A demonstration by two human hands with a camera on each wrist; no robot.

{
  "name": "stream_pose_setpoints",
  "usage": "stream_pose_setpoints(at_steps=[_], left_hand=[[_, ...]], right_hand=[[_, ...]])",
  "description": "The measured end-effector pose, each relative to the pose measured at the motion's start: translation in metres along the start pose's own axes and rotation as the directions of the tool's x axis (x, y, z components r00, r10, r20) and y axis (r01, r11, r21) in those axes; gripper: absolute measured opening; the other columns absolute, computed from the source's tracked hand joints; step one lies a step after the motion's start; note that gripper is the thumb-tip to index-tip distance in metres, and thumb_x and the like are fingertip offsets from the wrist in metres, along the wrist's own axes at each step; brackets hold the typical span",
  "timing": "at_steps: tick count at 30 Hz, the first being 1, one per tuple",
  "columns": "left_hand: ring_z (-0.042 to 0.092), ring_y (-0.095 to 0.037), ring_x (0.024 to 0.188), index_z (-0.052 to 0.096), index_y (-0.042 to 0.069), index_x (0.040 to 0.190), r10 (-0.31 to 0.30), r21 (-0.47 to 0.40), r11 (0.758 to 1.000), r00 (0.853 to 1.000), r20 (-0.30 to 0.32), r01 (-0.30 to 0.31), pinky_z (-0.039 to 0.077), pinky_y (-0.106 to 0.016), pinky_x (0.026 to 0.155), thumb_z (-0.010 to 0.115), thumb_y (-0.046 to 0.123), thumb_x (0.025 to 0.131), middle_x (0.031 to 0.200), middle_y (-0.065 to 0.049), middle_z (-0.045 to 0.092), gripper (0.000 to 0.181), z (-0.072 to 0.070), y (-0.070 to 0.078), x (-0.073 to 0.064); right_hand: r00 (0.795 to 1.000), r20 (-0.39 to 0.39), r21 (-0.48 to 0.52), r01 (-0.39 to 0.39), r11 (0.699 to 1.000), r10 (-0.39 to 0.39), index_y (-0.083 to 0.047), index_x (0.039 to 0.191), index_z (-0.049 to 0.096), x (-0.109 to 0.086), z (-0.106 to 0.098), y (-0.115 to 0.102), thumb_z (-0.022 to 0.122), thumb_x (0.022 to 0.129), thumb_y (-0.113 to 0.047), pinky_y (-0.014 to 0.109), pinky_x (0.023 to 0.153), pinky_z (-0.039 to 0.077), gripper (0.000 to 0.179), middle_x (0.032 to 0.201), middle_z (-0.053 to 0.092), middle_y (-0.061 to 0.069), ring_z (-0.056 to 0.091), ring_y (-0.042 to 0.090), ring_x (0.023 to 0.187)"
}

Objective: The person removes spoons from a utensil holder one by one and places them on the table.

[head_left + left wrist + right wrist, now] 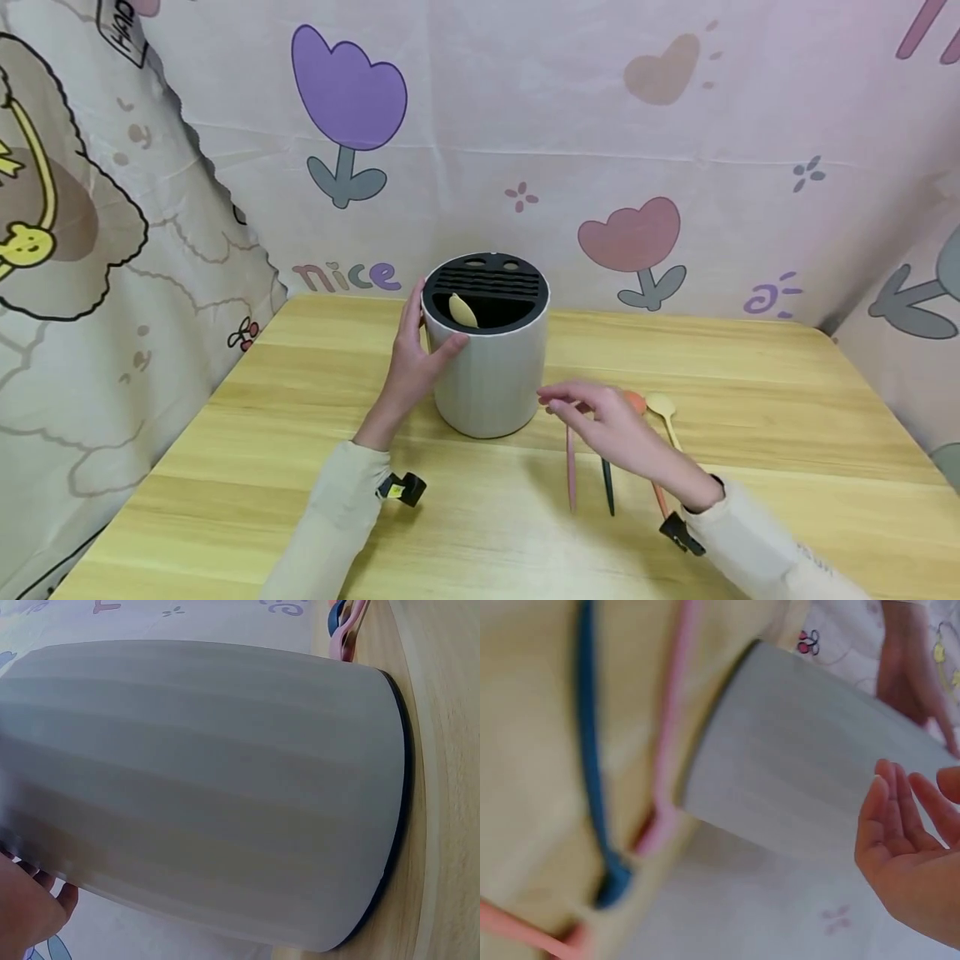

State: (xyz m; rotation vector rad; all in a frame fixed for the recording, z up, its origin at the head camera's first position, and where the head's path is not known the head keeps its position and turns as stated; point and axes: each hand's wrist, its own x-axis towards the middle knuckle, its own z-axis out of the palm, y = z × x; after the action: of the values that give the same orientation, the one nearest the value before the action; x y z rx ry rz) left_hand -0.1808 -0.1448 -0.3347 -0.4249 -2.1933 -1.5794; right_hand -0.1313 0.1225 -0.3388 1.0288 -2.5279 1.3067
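Note:
A pale grey cylindrical utensil holder (491, 383) with a black slotted lid (491, 283) stands upright on the table. My left hand (408, 367) grips its upper left side, thumb at the front and fingers around the far side. The pale yellow end of a utensil (462, 311) shows in the lid's large front opening. Beside the holder's lower right side, my right hand (611, 425) has loosely bent fingers and holds nothing. Under and around it lie a pink utensil (572, 475), a dark blue utensil (592, 750), an orange spoon (636, 402) and a cream spoon (662, 407).
The wooden table (262, 467) reaches back to a printed cloth (480, 108) hanging behind the holder. More patterned cloth (187, 275) hangs along the left side. Each wrist wears a small black camera, such as the left one (408, 490).

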Motion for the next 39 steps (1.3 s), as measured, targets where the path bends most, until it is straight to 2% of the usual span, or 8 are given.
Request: stream_pose_setpoints(at_steps=[3, 6, 10, 14, 17, 23, 32, 39], left_hand=[[0.026, -0.026, 0.140, 0.015, 0.009, 0.155, -0.007, 0.002, 1.000, 1.000, 0.000, 0.007, 0.024, -0.049, 0.113, 0.056, 0.083, 0.070, 0.158, -0.010, 0.019, 0.120, 0.000, -0.001, 0.000], [0.028, -0.027, 0.139, 0.015, 0.009, 0.155, -0.007, 0.001, 1.000, 1.000, -0.004, 0.007, 0.024, -0.050, 0.112, 0.056, 0.082, 0.071, 0.157, -0.010, 0.020, 0.118, 0.000, -0.001, 0.000], [0.028, -0.028, 0.138, 0.015, 0.008, 0.155, -0.005, -0.003, 1.000, 1.000, -0.005, 0.005, 0.023, -0.049, 0.113, 0.056, 0.081, 0.072, 0.157, -0.011, 0.021, 0.118, 0.001, -0.002, -0.001], [0.027, -0.026, 0.139, 0.015, 0.008, 0.155, -0.001, 0.008, 1.000, 1.000, 0.003, 0.001, 0.022, -0.047, 0.114, 0.057, 0.079, 0.073, 0.157, -0.010, 0.020, 0.117, 0.000, -0.003, -0.001], [0.026, -0.025, 0.140, 0.015, 0.009, 0.155, 0.000, 0.017, 1.000, 1.000, 0.002, 0.000, 0.022, -0.047, 0.114, 0.058, 0.079, 0.073, 0.157, -0.010, 0.020, 0.116, -0.002, -0.002, -0.002], [0.024, -0.026, 0.141, 0.014, 0.008, 0.155, 0.017, -0.014, 1.000, 1.000, 0.020, -0.017, 0.021, -0.048, 0.114, 0.058, 0.077, 0.075, 0.157, -0.011, 0.018, 0.115, -0.003, -0.001, -0.001], [0.023, -0.023, 0.141, 0.014, 0.011, 0.155, -0.004, 0.002, 1.000, 1.000, 0.021, 0.004, 0.021, -0.049, 0.114, 0.059, 0.075, 0.077, 0.158, -0.008, 0.018, 0.111, -0.001, -0.001, -0.002], [0.023, -0.024, 0.141, 0.014, 0.010, 0.155, -0.006, -0.002, 1.000, 1.000, 0.020, 0.006, 0.021, -0.051, 0.113, 0.061, 0.071, 0.079, 0.158, -0.008, 0.018, 0.108, -0.001, -0.002, -0.002]], right_hand=[[0.992, -0.019, -0.013, 0.125, 0.992, -0.126, 0.001, 0.111, 0.069, 0.012, -0.010, -0.016, 0.058, 0.095, 0.001, 0.029, 0.069, 0.055, 0.020, 0.100, 0.071, 0.003, 0.064, 0.010, 0.082], [0.970, -0.057, -0.021, 0.235, 0.972, -0.236, 0.003, 0.108, 0.070, 0.029, -0.018, -0.031, 0.060, 0.091, 0.005, 0.029, 0.067, 0.056, 0.019, 0.098, 0.071, 0.007, 0.063, 0.010, 0.077], [0.960, -0.090, -0.031, 0.263, 0.964, -0.264, 0.003, 0.109, 0.069, 0.052, -0.024, -0.049, 0.062, 0.092, 0.003, 0.029, 0.070, 0.055, 0.019, 0.102, 0.070, 0.009, 0.063, 0.012, 0.081], [0.984, -0.062, -0.013, 0.168, 0.986, -0.168, 0.002, 0.117, 0.067, 0.075, -0.027, -0.065, 0.060, 0.095, -0.006, 0.029, 0.067, 0.054, 0.024, 0.113, 0.067, 0.009, 0.063, 0.017, 0.085], [0.999, -0.006, 0.015, 0.054, 0.998, -0.054, 0.001, 0.123, 0.064, 0.092, -0.028, -0.075, 0.059, 0.097, -0.012, 0.030, 0.060, 0.055, 0.030, 0.114, 0.067, 0.009, 0.065, 0.020, 0.076], [0.990, 0.098, 0.043, -0.105, 0.994, 0.100, 0.002, 0.124, 0.063, 0.116, -0.031, -0.086, 0.061, 0.095, -0.013, 0.034, 0.055, 0.056, 0.032, 0.109, 0.070, 0.010, 0.067, 0.019, 0.084], [0.965, 0.181, -0.031, -0.185, 0.982, 0.188, 0.000, 0.114, 0.069, 0.130, -0.028, -0.088, 0.071, 0.088, -0.013, 0.030, 0.054, 0.055, 0.029, 0.102, 0.072, 0.007, 0.067, 0.015, 0.083], [0.966, 0.129, -0.036, -0.221, 0.975, 0.224, -0.001, 0.108, 0.071, 0.134, -0.015, -0.086, 0.074, 0.083, -0.007, 0.029, 0.051, 0.055, 0.025, 0.095, 0.072, 0.008, 0.067, 0.015, 0.076]])
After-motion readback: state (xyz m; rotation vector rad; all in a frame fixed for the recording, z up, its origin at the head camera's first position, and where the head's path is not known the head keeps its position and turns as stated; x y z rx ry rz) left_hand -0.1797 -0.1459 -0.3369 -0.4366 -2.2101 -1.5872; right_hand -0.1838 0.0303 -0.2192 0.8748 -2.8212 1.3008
